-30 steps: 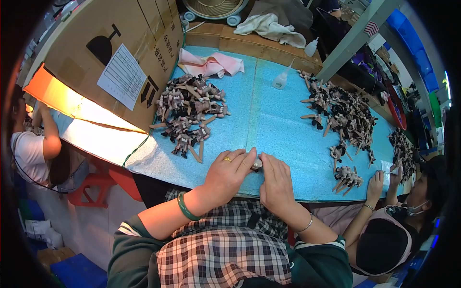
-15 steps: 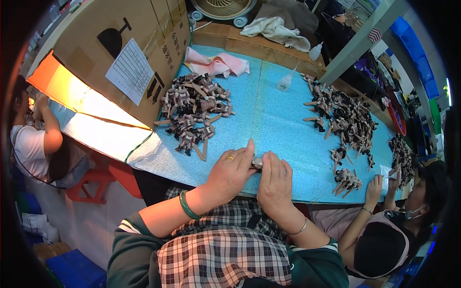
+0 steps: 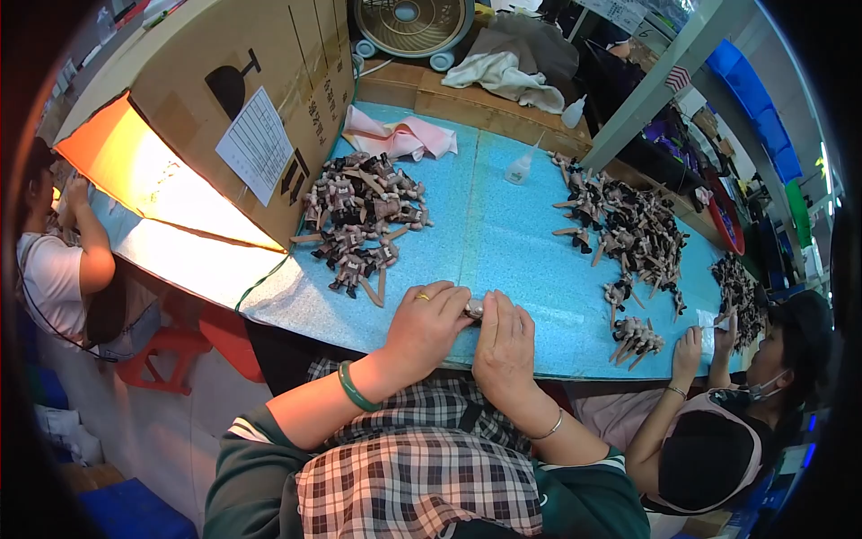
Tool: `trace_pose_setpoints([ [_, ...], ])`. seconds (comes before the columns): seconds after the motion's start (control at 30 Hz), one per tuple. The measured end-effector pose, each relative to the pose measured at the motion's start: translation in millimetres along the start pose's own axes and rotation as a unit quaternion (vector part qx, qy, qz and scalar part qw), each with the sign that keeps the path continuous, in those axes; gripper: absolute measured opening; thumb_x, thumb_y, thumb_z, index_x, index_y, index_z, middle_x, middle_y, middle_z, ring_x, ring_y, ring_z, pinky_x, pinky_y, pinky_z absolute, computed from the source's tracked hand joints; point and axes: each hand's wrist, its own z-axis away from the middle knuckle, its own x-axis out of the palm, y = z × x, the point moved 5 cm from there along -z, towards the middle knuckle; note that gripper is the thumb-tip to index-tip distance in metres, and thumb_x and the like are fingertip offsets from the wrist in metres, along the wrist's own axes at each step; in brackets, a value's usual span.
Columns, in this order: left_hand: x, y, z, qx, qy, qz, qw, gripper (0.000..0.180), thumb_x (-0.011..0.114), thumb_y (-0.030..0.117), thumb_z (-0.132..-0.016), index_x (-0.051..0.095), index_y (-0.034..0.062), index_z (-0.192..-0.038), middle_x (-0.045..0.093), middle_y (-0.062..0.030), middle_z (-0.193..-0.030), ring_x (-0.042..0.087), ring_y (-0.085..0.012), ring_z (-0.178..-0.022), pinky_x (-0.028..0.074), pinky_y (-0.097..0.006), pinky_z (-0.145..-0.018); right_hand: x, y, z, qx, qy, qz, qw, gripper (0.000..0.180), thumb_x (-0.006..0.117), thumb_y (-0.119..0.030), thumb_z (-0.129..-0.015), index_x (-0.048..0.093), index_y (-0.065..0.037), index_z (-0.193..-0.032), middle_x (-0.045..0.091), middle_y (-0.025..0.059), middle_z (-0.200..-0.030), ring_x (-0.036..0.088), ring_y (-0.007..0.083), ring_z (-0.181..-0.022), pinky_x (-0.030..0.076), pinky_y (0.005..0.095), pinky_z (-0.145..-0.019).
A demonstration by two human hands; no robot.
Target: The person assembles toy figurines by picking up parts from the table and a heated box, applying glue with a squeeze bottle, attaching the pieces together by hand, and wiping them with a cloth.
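Observation:
Both my hands meet above the front edge of the blue-covered table. My left hand, with a ring and a green bangle on its wrist, closes round a small figure. From the other side my right hand presses its fingers and thumb on the same figure. Only a rounded greyish end of it shows; my fingers hide the rest. Ahead and to the left lies a pile of small toy figures with dark legs and tan sticks. A larger pile of similar figures spreads to the right.
A cardboard box stands on the left, lit inside. A pink cloth and a dropper bottle lie farther back, before a wooden ledge with a fan. One co-worker sits at right, another at left.
The whole view has shifted slightly. My left fingers, one of which stood up before, now fold down over the small figure. My right fingers have drawn closer together.

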Motion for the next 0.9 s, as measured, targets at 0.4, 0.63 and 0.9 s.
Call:
trace_pose_setpoints([
  [0.4,5.4,-16.8,-1.6,-0.196,-0.224,0.599,0.743,0.029,0.044,0.023,-0.098,0.052,0.001,-0.114,0.056,-0.0034,-0.093,0.054,-0.0164,-0.087,0.043,-0.032,-0.082,-26.4,65.8,-33.5,0.122,-0.076,-0.575,0.805,0.052,0.059,-0.01,-0.082,0.046,-0.003,-0.131,0.05,0.0135,-0.126,0.047,0.0224,-0.12,0.043,0.0353,-0.094],
  [0.63,27.7,-11.0,-5.5,-0.241,-0.204,0.846,0.431,0.033,0.037,0.032,-0.098,0.053,0.0035,-0.097,0.053,-0.0093,-0.08,0.053,-0.0226,-0.078,0.045,-0.04,-0.081,-3.6,47.0,-64.3,0.119,-0.217,-0.763,0.597,0.034,0.069,-0.008,-0.079,0.062,0.001,-0.111,0.057,0.0118,-0.108,0.06,0.0192,-0.095,0.052,0.0294,-0.079],
  [0.9,37.5,-12.8,-17.3,-0.377,-0.242,0.793,0.413,0.033,0.035,0.033,-0.099,0.051,0.0047,-0.093,0.048,-0.0066,-0.071,0.053,-0.0218,-0.073,0.046,-0.039,-0.076,20.7,67.1,-69.2,0.096,-0.184,-0.764,0.61,0.019,0.067,-0.002,-0.078,0.063,0.0,-0.096,0.056,0.0092,-0.101,0.059,0.0181,-0.093,0.05,0.0307,-0.082],
])
